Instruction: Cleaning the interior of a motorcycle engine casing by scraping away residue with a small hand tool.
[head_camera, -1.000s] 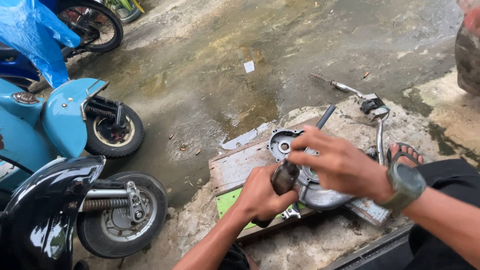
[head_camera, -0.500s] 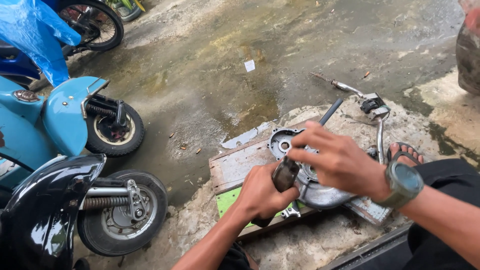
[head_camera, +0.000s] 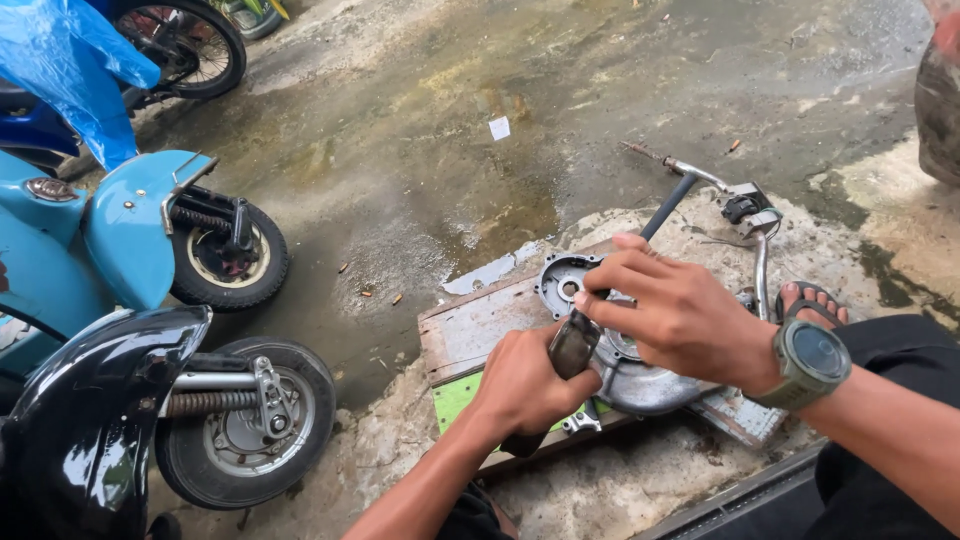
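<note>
One metal engine cover (head_camera: 640, 385) on one wooden board (head_camera: 470, 330); left hand (head_camera: 525, 385) clenched on dark tool handle (head_camera: 572, 347), right hand (head_camera: 680, 315) gripping its top, cover at 4 o'clock; two scooters at 9

Open room: wet concrete floor (head_camera: 420, 150) beyond the weathered wooden board (head_camera: 470, 335), bare apart from a small white scrap (head_camera: 499, 127) and bits of debris. Approach from far side unobstructed.

Left side blocked: light blue scooter's front wheel (head_camera: 228, 255) and black scooter's front wheel (head_camera: 245, 420), standing near the board's left edge.

Right side: bent chrome handlebar with black grip (head_camera: 745, 215) lies just beside the grey metal engine cover (head_camera: 630, 375); a sandalled foot (head_camera: 812, 300) near it.

Over the cover, left hand (head_camera: 525, 385) and right hand (head_camera: 680, 315) fill the space.
</note>
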